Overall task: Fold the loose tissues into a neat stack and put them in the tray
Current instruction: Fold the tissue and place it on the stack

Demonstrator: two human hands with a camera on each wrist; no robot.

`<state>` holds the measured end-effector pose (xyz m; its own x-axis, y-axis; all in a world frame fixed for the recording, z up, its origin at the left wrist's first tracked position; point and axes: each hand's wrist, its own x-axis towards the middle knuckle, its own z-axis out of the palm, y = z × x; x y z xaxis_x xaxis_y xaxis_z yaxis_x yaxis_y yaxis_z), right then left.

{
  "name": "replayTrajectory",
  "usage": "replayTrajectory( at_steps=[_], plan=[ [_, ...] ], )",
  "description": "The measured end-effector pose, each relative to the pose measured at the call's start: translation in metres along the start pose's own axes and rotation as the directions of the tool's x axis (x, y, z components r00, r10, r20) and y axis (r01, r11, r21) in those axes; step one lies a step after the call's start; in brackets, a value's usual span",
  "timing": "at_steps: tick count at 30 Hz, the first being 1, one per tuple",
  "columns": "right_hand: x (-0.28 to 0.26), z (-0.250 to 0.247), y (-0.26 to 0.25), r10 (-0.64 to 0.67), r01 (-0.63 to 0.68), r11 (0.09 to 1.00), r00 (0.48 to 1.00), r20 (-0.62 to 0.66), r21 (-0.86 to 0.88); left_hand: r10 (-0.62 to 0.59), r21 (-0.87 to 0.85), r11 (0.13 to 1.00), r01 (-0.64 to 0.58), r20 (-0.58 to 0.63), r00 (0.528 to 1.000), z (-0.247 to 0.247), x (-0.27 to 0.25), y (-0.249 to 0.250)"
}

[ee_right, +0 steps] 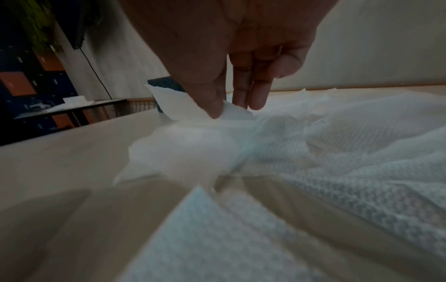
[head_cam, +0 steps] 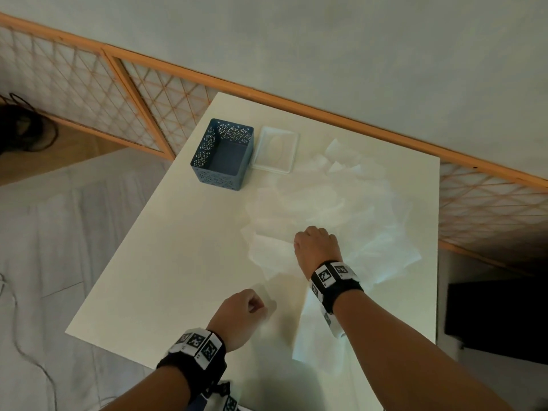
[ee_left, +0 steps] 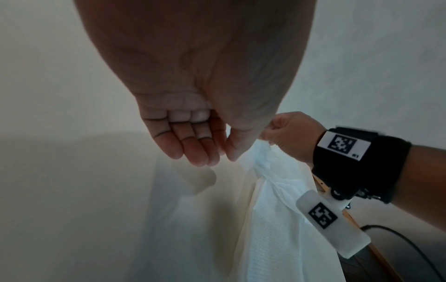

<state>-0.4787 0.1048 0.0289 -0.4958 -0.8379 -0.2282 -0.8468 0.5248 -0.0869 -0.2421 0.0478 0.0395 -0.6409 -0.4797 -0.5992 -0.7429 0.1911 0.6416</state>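
A white worktop (head_cam: 178, 262) carries a wide spread of loose tissues (head_cam: 326, 203) beside the blue tray (head_cam: 223, 154). The right hand (head_cam: 317, 247) pinches one tissue's (ee_right: 231, 112) edge; the left hand (head_cam: 237, 315) hangs loosely curled, holding nothing.

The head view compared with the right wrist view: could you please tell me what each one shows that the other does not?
Only the head view shows the clear lid beside the blue tray, the left hand empty over the white table, and the full spread of loose tissues. Only the right wrist view shows the thumb and fingers pinching a tissue edge, plus a second table behind. Both show the right hand, tissues, tray and table.
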Motion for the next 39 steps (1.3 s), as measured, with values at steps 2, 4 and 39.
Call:
replayTrajectory(
  at_steps=[2,4,39],
  plan=[
    [-0.002,-0.01,0.001,0.031,-0.027,0.997,0.999,-0.044,0.074,0.003,0.004,1.0,-0.003,0.016,1.0,0.001,-0.001,0.005],
    [-0.006,-0.022,0.001,0.082,-0.063,0.979,0.992,-0.092,0.194,-0.005,-0.023,1.0,0.006,0.037,0.999,0.0,-0.003,0.013],
    [-0.115,-0.104,0.026,0.279,-0.208,-0.372,0.905,0.322,0.905,0.105,-0.896,0.434,0.09,0.149,0.983,-0.054,-0.003,0.097]
  ],
)
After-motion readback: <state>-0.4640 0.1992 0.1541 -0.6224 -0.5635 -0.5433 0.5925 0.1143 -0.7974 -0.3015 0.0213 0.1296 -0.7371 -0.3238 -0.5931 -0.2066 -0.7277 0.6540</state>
